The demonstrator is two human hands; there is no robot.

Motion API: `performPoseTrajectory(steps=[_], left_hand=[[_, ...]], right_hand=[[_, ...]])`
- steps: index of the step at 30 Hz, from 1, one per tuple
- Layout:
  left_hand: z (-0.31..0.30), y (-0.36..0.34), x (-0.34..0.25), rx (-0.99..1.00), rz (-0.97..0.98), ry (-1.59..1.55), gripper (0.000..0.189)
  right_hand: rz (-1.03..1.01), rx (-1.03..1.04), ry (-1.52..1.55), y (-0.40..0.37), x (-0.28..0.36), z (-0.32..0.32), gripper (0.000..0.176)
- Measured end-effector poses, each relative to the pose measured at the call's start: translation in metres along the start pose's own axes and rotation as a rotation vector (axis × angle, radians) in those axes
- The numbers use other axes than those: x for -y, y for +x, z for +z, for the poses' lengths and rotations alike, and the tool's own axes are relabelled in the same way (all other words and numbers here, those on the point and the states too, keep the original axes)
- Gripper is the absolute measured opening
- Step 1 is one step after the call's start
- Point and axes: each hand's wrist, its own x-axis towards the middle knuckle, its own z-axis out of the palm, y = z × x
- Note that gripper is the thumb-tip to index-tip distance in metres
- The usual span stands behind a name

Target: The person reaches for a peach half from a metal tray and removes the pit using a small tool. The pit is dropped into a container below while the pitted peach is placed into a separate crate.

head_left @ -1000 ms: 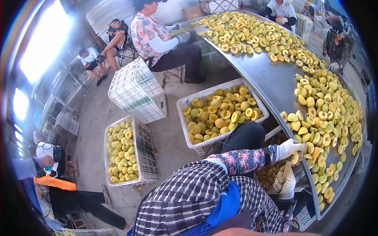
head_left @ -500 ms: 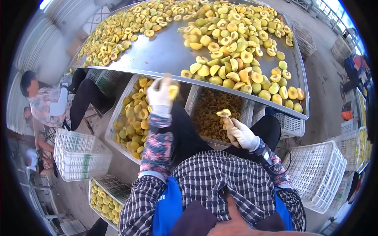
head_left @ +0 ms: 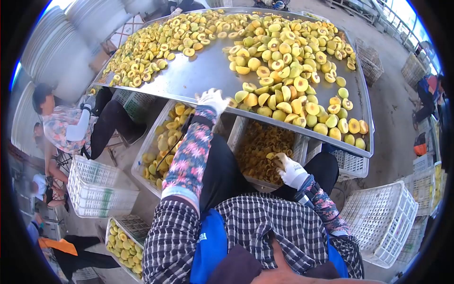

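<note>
My left hand (head_left: 213, 100), in a white glove, is at the near edge of the metal table (head_left: 208, 66) with its fingers stretched apart. A halved yellow fruit (head_left: 231, 102), which looks like a peach, lies by its fingertips. My right hand (head_left: 292, 171), gloved too, is closed above a crate of brownish fruit scraps (head_left: 257, 146). A small yellow piece (head_left: 271, 155) shows near its fingertips; what the fingers grip is hidden. Many fruit halves (head_left: 295, 85) are heaped on the table, some with reddish hollows facing up.
Below my left arm stands a crate of yellow fruit halves (head_left: 165, 142). White crates stand to the left (head_left: 101, 187) and right (head_left: 378, 222). Another crate (head_left: 124, 244) of fruit sits at lower left. A seated person (head_left: 66, 118) works at left; more people are around.
My left hand has moved right to the table edge, and the yellow piece in it is gone. My right hand has moved slightly up; the fruit half above its fingers no longer shows there.
</note>
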Motion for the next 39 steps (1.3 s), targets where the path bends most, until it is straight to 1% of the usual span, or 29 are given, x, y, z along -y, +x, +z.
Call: performPoseTrajectory(steps=[1,2,3,4,5,6,7,9,10,11,12,13,15,16,17,18,19,21,23,25,26,27,28,31,33,35,37,38,39], left_hand=[[-0.006,0.002,-0.012,0.117,-0.008,0.058,0.062],[-0.004,0.010,-0.018,0.228,-0.019,0.086,0.063],[0.001,0.020,-0.022,0.341,-0.028,0.115,0.064],[0.010,0.025,-0.019,0.290,-0.002,0.006,0.061],[0.019,0.030,-0.016,0.289,0.008,0.007,0.061],[0.025,0.032,-0.013,0.193,0.028,-0.082,0.059],[0.031,0.034,-0.010,0.097,0.046,-0.171,0.056],[0.031,0.027,-0.008,-0.059,0.010,-0.359,0.050],[0.031,0.023,-0.006,-0.138,-0.017,-0.525,0.047],[0.029,0.018,-0.005,-0.215,-0.045,-0.689,0.043],[0.032,0.013,-0.004,-0.200,-0.015,-1.176,0.038],[0.033,0.006,-0.001,-0.196,-0.015,-1.170,0.038],[0.014,-0.021,-0.003,0.155,0.048,-2.064,0.036],[0.011,-0.030,-0.004,0.155,0.039,-2.064,0.036],[0.009,-0.039,-0.007,0.260,0.070,-2.215,0.037],[0.005,-0.048,-0.013,0.371,0.107,-2.362,0.039],[0.001,-0.058,-0.020,0.382,0.104,-2.359,0.039],[-0.007,-0.077,-0.039,0.482,0.033,-2.543,0.043],[0.007,-0.085,-0.051,0.528,0.022,-2.564,0.048],[0.020,-0.093,-0.068,0.378,0.072,-2.437,0.047],[0.020,-0.098,-0.079,0.346,0.050,-2.386,0.047],[0.021,-0.102,-0.087,0.368,0.049,-2.391,0.047],[0.023,-0.106,-0.094,0.343,0.031,-2.365,0.048],[0.022,-0.117,-0.109,0.329,0.004,-2.340,0.049],[0.026,-0.120,-0.113,0.292,0.130,-2.308,0.049],[0.028,-0.122,-0.117,0.258,0.133,-2.304,0.048],[0.029,-0.123,-0.118,0.361,0.096,-2.388,0.044],[0.027,-0.125,-0.120,0.363,0.095,-2.387,0.044],[0.024,-0.127,-0.123,0.313,0.095,-2.396,0.043]], right_hand=[[-0.012,0.013,0.004,0.000,-0.001,0.000,0.049],[-0.016,0.037,0.024,0.001,-0.001,0.001,0.054],[-0.013,0.031,0.018,-0.001,-0.001,-0.002,0.054],[0.003,0.037,-0.012,-0.004,0.001,-0.005,0.056],[0.019,0.043,-0.039,-0.006,0.005,-0.007,0.059],[0.036,0.041,-0.039,-0.006,0.000,-0.005,0.067],[0.040,0.035,-0.036,-0.007,-0.003,-0.005,0.067],[0.092,-0.029,-0.034,-0.005,0.002,-0.008,0.071],[0.091,-0.035,-0.033,-0.004,0.003,-0.011,0.071],[0.163,0.009,-0.132,-0.002,0.004,-0.014,0.071],[0.238,0.055,-0.228,-0.001,0.006,-0.017,0.072],[0.314,0.121,-0.336,0.003,0.010,-0.020,0.066],[0.041,-0.078,-0.057,0.008,-0.001,-0.013,0.061],[0.042,-0.110,-0.073,0.010,-0.002,-0.012,0.058],[0.049,-0.143,-0.089,0.014,0.001,-0.015,0.056],[0.111,-0.072,-0.178,0.018,-0.003,-0.016,0.052],[0.119,-0.075,-0.174,0.020,-0.003,-0.017,0.052],[0.071,-0.068,-0.168,0.026,0.006,-0.023,0.047],[-0.023,-0.244,0.070,0.027,0.036,-0.037,0.032],[-0.219,-0.423,0.053,0.029,0.059,-0.044,0.026],[-0.239,-0.451,0.073,0.029,0.068,-0.046,0.026],[-0.263,-0.481,0.093,0.029,0.078,-0.048,0.025],[-0.247,-0.482,0.123,0.028,0.088,-0.051,0.027],[-0.291,-0.607,0.062,0.034,0.085,-0.043,0.034],[-0.245,-0.582,0.036,0.034,0.083,-0.042,0.037],[-0.186,-0.573,-0.021,0.033,0.083,-0.038,0.038],[-0.198,-0.550,-0.002,0.033,0.080,-0.032,0.037],[-0.204,-0.538,0.033,0.034,0.079,-0.030,0.036],[-0.210,-0.527,0.067,0.035,0.078,-0.028,0.035]])
